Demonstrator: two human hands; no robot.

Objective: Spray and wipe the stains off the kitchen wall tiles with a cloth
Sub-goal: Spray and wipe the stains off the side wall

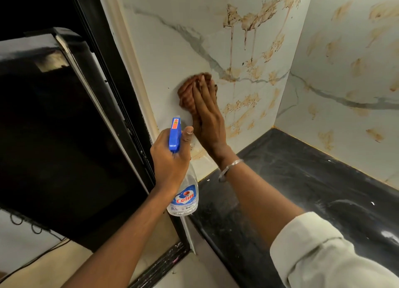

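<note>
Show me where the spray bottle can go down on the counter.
The black counter is bare in the corner where the stained back wall meets the side wall, and along the side wall. The left edge is crowded: the left hand holds the spray bottle there, and the right hand presses the cloth to the back wall just above.

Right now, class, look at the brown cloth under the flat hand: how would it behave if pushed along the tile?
The cloth is probably floppy: it bunches in folds under the right hand. It likely slides easily, since the wall tile looks glossy. It seems light, as that flat hand alone pins it.
</note>
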